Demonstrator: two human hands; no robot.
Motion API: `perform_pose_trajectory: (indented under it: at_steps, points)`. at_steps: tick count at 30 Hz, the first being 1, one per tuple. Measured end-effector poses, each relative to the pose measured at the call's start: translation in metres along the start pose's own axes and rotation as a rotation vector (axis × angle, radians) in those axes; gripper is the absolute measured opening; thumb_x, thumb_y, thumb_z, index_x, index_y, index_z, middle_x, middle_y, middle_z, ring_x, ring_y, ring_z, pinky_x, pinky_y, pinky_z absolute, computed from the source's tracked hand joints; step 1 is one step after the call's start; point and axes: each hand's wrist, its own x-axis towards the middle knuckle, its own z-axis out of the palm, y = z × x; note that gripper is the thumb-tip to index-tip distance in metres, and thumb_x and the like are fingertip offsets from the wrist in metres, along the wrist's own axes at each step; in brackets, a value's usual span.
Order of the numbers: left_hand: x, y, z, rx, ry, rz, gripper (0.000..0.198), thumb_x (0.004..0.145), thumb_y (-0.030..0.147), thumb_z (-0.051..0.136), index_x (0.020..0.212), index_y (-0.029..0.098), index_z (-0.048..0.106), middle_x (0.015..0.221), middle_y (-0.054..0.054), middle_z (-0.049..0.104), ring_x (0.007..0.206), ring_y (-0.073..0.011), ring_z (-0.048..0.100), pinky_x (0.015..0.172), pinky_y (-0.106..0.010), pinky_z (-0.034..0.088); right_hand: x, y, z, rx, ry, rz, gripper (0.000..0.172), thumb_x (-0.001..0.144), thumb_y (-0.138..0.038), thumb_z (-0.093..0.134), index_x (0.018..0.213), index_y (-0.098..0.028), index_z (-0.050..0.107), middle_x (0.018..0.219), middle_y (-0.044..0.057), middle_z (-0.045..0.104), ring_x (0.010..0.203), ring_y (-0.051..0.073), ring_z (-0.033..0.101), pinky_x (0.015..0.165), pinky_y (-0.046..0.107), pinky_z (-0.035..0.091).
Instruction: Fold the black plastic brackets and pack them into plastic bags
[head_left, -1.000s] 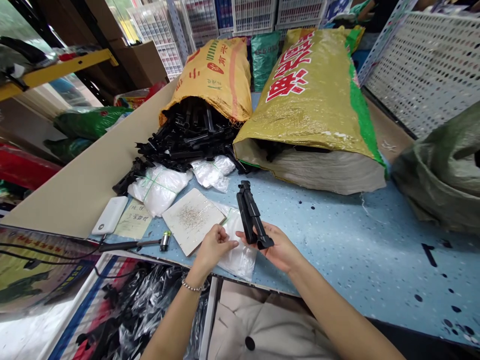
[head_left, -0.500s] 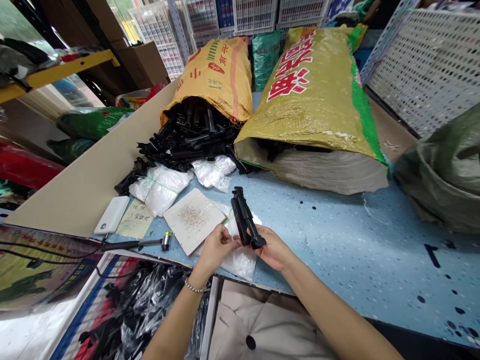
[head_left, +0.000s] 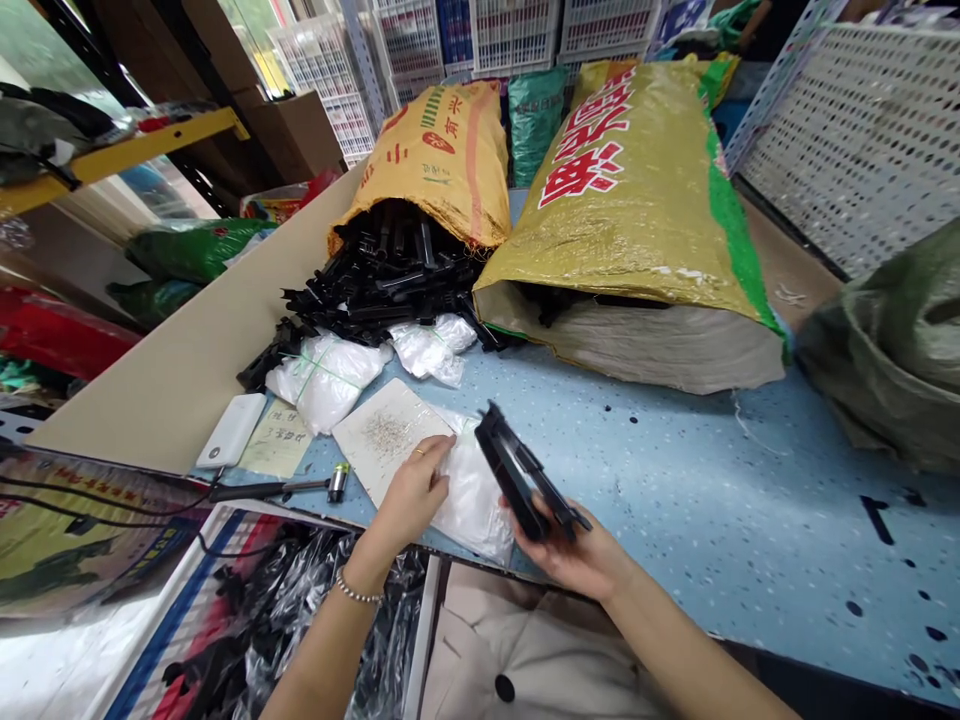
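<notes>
My right hand (head_left: 574, 555) grips the lower end of a long black plastic part (head_left: 514, 470), tilted up and away from me, with a gap between its two parallel bars. My left hand (head_left: 416, 490), with a ring and a beaded bracelet, reaches over the near right corner of a pale square board (head_left: 382, 430) strewn with tiny brownish bits. Its forefinger and thumb are apart, the fingertips beside a stack of clear plastic bags (head_left: 476, 500). I see nothing held in that hand; its other fingers are partly hidden.
A yellow sack (head_left: 442, 140) spills black parts (head_left: 390, 285) onto the blue table. Tied bundles of plastic bags (head_left: 330, 375) lie before it. A larger sack (head_left: 637, 200) stands right. A screwdriver-like tool (head_left: 300, 487), a battery (head_left: 339, 482) and a white power bank (head_left: 232, 430) lie left.
My left hand has moved off the black part, left and toward the board and bags. The right hand has shifted slightly right and down, turning the part so its gap shows.
</notes>
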Motion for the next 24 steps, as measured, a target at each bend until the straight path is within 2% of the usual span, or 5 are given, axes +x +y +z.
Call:
perform_pose_trajectory:
  at_steps: [5,9,15,21,24]
  points:
    - [-0.012,0.012,0.002,-0.08,-0.061,0.033,0.07,0.076,0.002,0.038,0.144,0.021,0.036,0.146,-0.013,0.04,0.113,-0.0217,0.058,0.094,-0.038,0.051,-0.005,0.023,-0.024,0.251,-0.161,0.341,0.033,0.078,-0.032,0.07,0.099,-0.007,0.066,0.072,0.004,0.066,0.045,0.003,0.041,0.033,0.008,0.032]
    - [-0.04,0.044,0.013,-0.059,-0.163,0.215,0.077,0.079,-0.001,0.036,0.15,0.025,0.022,0.152,-0.01,0.033,0.138,-0.0241,0.036,0.111,-0.044,0.037,0.006,0.03,-0.02,0.084,-0.041,0.13,0.03,0.076,-0.038,0.069,0.09,-0.011,0.065,0.071,0.002,0.062,0.044,0.003,0.035,0.031,0.009,0.027]
    - [-0.068,0.077,0.036,-0.116,-0.255,0.321,0.074,0.081,0.001,0.039,0.15,0.026,0.023,0.15,-0.01,0.038,0.132,-0.0237,0.044,0.106,-0.04,0.045,-0.003,0.031,0.0,-0.439,0.242,-0.25,0.017,0.077,-0.032,0.067,0.07,-0.019,0.06,0.056,-0.005,0.051,0.048,0.008,0.042,0.043,0.018,0.035]
    - [-0.105,0.072,-0.028,-0.149,-0.257,0.059,0.046,0.084,0.023,0.058,0.127,0.039,0.057,0.121,-0.004,0.066,0.106,-0.0238,0.063,0.092,-0.036,0.053,-0.039,0.021,0.021,-0.71,-0.219,-0.111,0.031,0.081,-0.033,0.066,0.109,-0.02,0.067,0.095,0.004,0.064,0.085,0.017,0.06,0.079,0.031,0.047]
    - [-0.138,0.04,-0.044,-0.162,-0.266,-0.186,0.037,0.069,0.024,0.071,0.101,0.04,0.072,0.1,0.001,0.073,0.095,-0.0261,0.067,0.088,-0.037,0.053,-0.043,0.017,0.012,-0.693,-0.107,-0.097,0.035,0.081,-0.039,0.067,0.11,-0.021,0.067,0.097,0.006,0.065,0.084,0.017,0.062,0.079,0.032,0.048]
